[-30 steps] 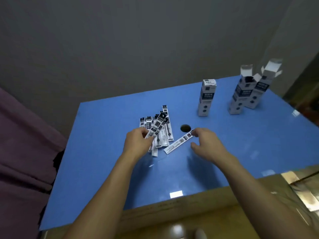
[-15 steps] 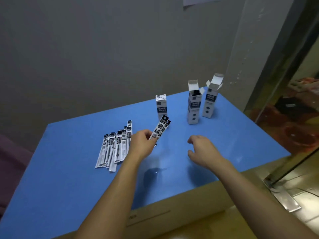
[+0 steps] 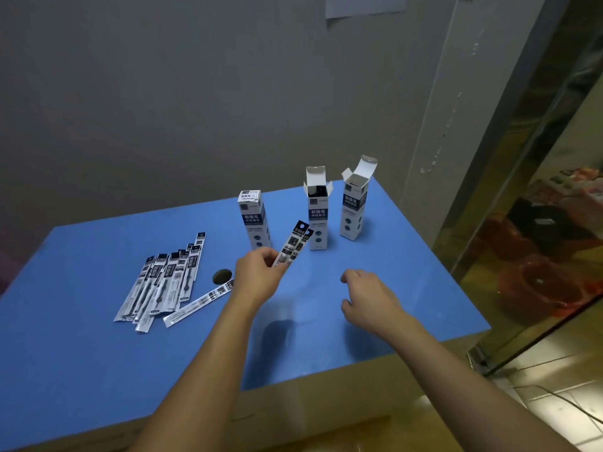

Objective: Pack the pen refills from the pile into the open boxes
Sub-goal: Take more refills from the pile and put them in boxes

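My left hand (image 3: 257,275) grips a few packaged pen refills (image 3: 295,243), raised and tilted toward the boxes. The pile of refills (image 3: 164,282) lies fanned on the blue table at the left, with one loose refill (image 3: 199,303) beside it. Two open boxes stand at the back right: one (image 3: 318,216) just behind the held refills, the other (image 3: 354,207) further right, both with flaps up. My right hand (image 3: 368,298) hovers over the table with loosely curled fingers, holding nothing.
A closed box (image 3: 256,220) stands left of the open ones. A dark hole (image 3: 222,276) sits in the blue table (image 3: 408,288) near the pile. A grey wall runs behind; a glass door and floor lie to the right.
My left hand lifted the refills from the pile and carried them toward the boxes. My right hand let go of the loose refill and moved right. The view swung right.
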Demonstrator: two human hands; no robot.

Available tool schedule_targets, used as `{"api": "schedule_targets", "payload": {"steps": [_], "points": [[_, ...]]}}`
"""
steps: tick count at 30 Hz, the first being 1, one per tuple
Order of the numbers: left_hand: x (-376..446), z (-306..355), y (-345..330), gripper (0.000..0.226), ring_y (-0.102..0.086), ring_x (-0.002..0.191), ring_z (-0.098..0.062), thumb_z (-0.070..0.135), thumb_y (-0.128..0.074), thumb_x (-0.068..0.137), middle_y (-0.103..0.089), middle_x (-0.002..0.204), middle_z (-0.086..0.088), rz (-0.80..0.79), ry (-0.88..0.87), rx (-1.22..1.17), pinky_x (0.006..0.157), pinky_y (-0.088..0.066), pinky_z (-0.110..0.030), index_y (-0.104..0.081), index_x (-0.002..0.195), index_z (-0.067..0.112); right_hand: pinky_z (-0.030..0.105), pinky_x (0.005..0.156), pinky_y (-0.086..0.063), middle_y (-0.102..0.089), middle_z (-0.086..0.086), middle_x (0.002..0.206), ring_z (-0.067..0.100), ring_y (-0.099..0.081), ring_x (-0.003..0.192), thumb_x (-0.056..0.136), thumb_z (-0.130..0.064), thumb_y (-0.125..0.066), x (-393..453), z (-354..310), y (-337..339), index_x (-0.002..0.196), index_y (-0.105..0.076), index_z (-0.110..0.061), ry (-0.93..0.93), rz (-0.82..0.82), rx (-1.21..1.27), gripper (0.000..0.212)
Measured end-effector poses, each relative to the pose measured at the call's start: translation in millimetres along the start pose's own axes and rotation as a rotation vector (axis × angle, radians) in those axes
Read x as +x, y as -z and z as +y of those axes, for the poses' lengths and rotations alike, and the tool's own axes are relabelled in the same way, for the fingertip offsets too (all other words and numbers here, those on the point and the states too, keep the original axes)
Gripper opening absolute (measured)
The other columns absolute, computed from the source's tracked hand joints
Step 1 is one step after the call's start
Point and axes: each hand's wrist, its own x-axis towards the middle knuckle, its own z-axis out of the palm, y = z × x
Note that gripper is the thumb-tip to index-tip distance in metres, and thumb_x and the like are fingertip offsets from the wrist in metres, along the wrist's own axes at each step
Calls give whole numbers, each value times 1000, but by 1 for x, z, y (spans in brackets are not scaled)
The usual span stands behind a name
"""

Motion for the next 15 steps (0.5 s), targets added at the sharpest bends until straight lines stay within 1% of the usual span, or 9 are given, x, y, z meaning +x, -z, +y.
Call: {"api": "schedule_targets", "payload": {"steps": [4,8,10,12,15], "points": [[11,-5,-8,4,-66,80,-8,24,-72,91,-70,86,11,33,34,-50,61,-52,-24,-72,94,23,40,93,-49,-50,6,135,26,-46,123,92,-19,-51,18,8,-3,135,-45,-12,28,-32,13,43],[27,-10,-17,6,-68,82,-9,24,-75,88,-73,87,10,67,66,-109,66,-53,-24,-74,94,23,38,96,-47,-48,7,137,26,-46,125,93,-19,-52,45,9,1,138,-42,-11,64,-41,35,48],[40,-11,-21,8,-69,83,-9,22,-76,87,-74,87,9,84,68,-121,70,-51,-23,-76,95,21,37,100,-45,-47,7,139,25,-45,126,93,-21,-54,62,10,6,140,-41,-10,77,-33,55,50],[52,-9,-24,9,-69,84,-9,20,-79,84,-75,86,8,99,76,-137,73,-50,-23,-77,94,20,36,102,-44,-46,8,140,25,-45,128,93,-24,-57,80,12,12,140,-41,-10,72,-21,99,52],[66,-5,-28,11,-70,84,-10,18,-81,82,-75,86,9,90,86,-170,79,-55,-28,-77,91,22,35,103,-43,-45,6,143,25,-46,129,91,-31,-65,108,15,19,140,-39,-10,44,0,199,59]]}}
